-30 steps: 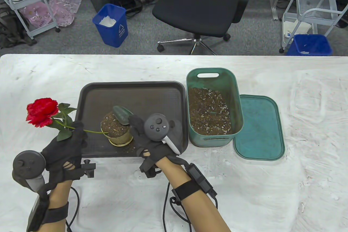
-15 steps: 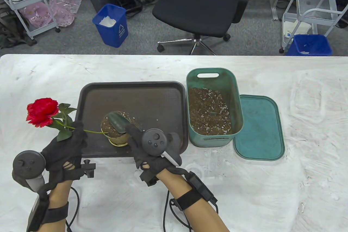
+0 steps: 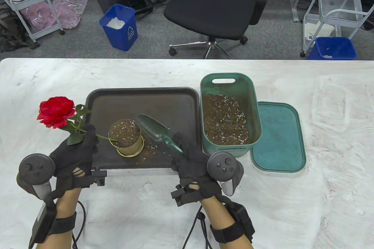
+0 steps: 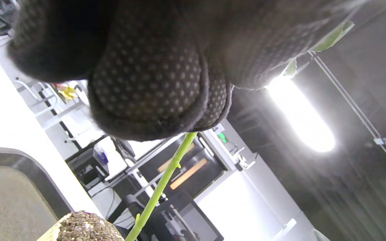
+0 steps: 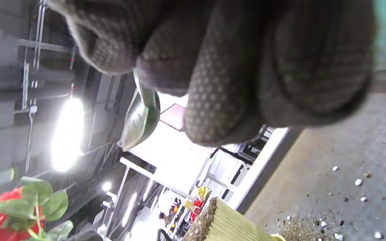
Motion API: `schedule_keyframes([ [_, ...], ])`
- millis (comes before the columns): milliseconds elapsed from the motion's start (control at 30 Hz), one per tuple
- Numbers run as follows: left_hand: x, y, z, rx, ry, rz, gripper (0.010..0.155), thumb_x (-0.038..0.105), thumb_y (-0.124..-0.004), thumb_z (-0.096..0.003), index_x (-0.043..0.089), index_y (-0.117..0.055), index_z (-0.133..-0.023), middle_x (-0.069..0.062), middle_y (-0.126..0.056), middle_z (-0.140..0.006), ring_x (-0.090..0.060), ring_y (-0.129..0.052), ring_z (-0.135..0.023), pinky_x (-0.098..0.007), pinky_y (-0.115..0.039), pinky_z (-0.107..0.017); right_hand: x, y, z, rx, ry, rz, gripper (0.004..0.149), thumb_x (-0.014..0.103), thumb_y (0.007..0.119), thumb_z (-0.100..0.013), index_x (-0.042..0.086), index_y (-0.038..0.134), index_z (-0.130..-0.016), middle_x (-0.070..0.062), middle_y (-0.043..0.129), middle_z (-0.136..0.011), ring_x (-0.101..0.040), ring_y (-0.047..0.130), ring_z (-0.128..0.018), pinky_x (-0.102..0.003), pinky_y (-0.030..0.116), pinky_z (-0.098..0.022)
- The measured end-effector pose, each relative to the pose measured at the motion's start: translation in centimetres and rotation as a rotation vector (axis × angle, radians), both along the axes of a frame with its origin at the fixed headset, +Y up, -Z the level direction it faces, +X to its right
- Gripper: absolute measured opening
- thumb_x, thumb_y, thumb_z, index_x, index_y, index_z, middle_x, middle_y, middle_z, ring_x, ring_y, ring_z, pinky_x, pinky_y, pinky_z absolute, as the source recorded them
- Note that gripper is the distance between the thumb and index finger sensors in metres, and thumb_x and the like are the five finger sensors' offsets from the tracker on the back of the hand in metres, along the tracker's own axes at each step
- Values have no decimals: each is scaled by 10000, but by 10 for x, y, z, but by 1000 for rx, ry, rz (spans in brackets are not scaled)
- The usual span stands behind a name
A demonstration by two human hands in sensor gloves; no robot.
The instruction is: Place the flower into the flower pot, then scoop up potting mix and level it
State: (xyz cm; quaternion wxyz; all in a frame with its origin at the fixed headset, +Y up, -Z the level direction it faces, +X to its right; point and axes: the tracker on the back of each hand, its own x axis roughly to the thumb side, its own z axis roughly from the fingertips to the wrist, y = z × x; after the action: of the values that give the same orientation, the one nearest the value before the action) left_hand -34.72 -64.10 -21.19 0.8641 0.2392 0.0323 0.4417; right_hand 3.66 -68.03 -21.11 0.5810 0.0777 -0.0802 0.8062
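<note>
A yellow-green ribbed flower pot [image 3: 126, 137] heaped with potting mix stands on the dark tray [image 3: 146, 100]. The red rose [image 3: 56, 111] leans left, its green stem [image 4: 161, 187] running down into the pot's soil [image 4: 85, 227]. My left hand [image 3: 76, 155] pinches the stem just left of the pot. My right hand [image 3: 192, 164] grips the handle of a green trowel [image 3: 155, 130], whose empty scoop [image 5: 139, 120] is lifted to the right of the pot. The rose [image 5: 8, 214] and the pot [image 5: 233, 221] also show in the right wrist view.
A teal bin [image 3: 254, 109] half full of potting mix stands right of the tray, its lid [image 3: 277, 138] lying beside it. Spilled soil and white grains [image 3: 146, 152] lie on the tray around the pot. An office chair [image 3: 216, 6] stands beyond the table.
My right hand drew the trowel off the top of the pot and back to the right, leaving the mix heaped. My left hand shifted right and tipped the rose more upright.
</note>
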Motion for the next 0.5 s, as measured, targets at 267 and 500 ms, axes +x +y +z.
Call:
schedule_keyframes([
  [267,9,24,-1,-22,-18,-136,414,456,-890,-416,233,-957,-759,38,-1072,-563,-128,-1134,-235,-314,-963,-251,6,-11,0,-45,22,-26,548,317,741,-386,78,671,-875,-31,966,-457,-265,1067,-292,-446,947,-159],
  [500,22,64,-13,-22,-17,-215,414,449,-899,-402,226,-971,-743,29,-1081,-544,-137,-1134,-217,-321,-963,-235,11,-17,-4,-99,14,-25,547,367,856,-402,105,682,-850,-18,964,-433,-256,1072,-271,-447,956,-140],
])
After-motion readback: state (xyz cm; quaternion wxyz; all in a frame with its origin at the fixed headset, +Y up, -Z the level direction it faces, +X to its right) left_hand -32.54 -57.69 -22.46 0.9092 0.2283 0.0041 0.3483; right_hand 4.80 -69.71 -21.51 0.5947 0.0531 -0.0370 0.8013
